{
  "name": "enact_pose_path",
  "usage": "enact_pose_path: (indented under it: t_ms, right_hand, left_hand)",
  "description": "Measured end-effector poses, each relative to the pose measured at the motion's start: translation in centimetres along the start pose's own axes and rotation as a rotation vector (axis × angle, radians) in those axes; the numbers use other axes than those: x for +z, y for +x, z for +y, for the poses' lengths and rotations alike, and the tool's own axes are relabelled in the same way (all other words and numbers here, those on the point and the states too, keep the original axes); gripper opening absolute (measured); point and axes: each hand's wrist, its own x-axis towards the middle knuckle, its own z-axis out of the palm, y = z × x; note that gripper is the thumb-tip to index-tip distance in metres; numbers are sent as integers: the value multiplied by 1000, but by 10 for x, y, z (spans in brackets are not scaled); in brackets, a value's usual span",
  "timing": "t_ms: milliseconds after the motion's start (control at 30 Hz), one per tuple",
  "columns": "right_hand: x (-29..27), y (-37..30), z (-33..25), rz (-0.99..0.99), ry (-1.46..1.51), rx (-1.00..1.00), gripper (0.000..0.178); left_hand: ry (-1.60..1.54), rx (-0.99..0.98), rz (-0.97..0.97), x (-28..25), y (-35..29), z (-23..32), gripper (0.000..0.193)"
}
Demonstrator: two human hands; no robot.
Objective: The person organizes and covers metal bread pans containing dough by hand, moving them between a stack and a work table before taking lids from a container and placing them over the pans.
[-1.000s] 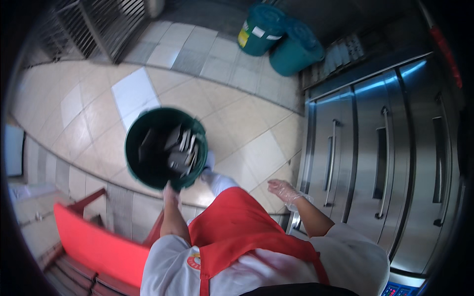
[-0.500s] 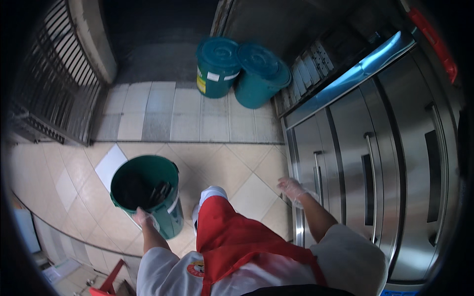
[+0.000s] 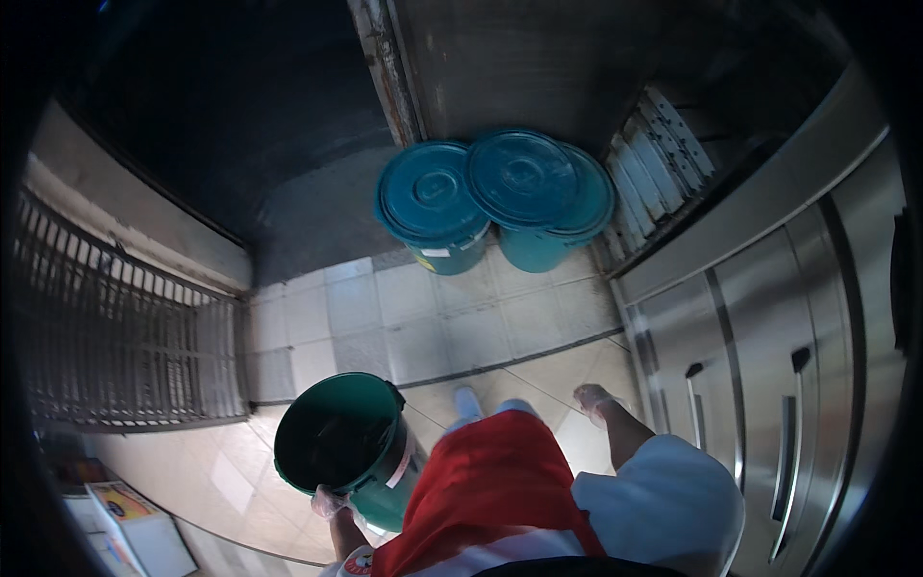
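My left hand (image 3: pixel 330 502), in a clear plastic glove, grips the near rim of a tall green bin (image 3: pixel 392 452). The bin stands or hangs upright at my left side; whether it touches the floor cannot be told. Dark things lie inside it, too shadowed to name. My right hand (image 3: pixel 596 404), also gloved, is held out low to the right, beside the steel-fronted oven (image 3: pixel 721 356). Its fingers are loosely apart with nothing in them. A red apron (image 3: pixel 495 471) covers my front.
Two teal bins stand ahead by the wall: one with its lid on (image 3: pixel 430 192), the other with a lid (image 3: pixel 524 178) lying askew. A dark doorway (image 3: pixel 240 125) opens at the far left. A barred metal gate (image 3: pixel 135 317) stands left, a white box (image 3: pixel 144 529) lower left.
I have moved forward, toward the two teal bins and the doorway, and the green bin has come along in my left hand. My right hand still hangs out to the side.
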Motion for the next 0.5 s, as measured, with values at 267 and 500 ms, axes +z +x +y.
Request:
enact_pose_path:
  t_ms: [267, 500]
  right_hand:
    - [-81, 341, -294, 227, 1712, 297, 47]
    - [-179, 405, -376, 522, 2319, 367, 73]
  left_hand:
    - [-167, 155, -55, 132, -52, 203, 17]
    - [-20, 478, -225, 300, -199, 393, 11]
